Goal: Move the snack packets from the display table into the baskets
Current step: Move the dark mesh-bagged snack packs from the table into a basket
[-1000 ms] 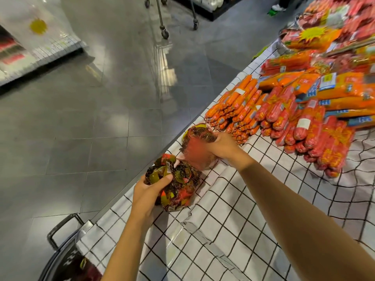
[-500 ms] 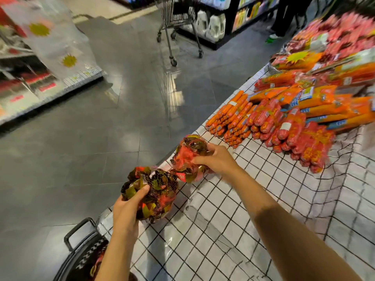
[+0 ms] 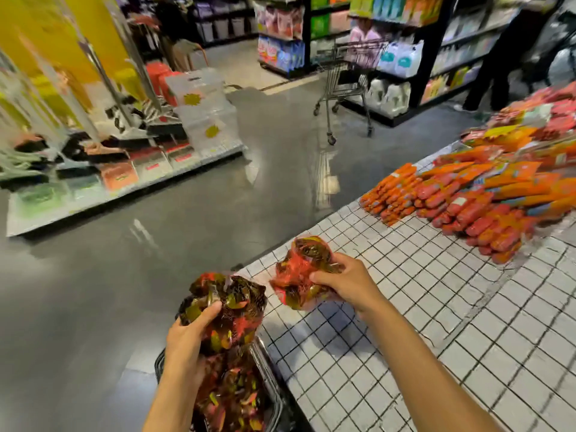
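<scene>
My left hand (image 3: 187, 341) grips a dark red-and-green snack packet (image 3: 232, 310), held off the table's left edge above a black basket (image 3: 270, 372). Similar packets (image 3: 230, 397) fill that basket on the floor. My right hand (image 3: 346, 283) grips a second, redder snack packet (image 3: 300, 274) lifted just above the checked display table (image 3: 436, 338) near its left edge. Both packets hang in the air, a small gap between them.
Orange and red sausage packs (image 3: 467, 207) are heaped at the table's far right. A shopping trolley (image 3: 346, 85) stands in the grey aisle beyond. A low shelf of goods (image 3: 124, 163) lines the left side; taller shelves (image 3: 436, 42) stand behind.
Both hands have lifted their packets off the table and carried them left toward the basket. The view has tipped up, showing more of the aisle and the basket below.
</scene>
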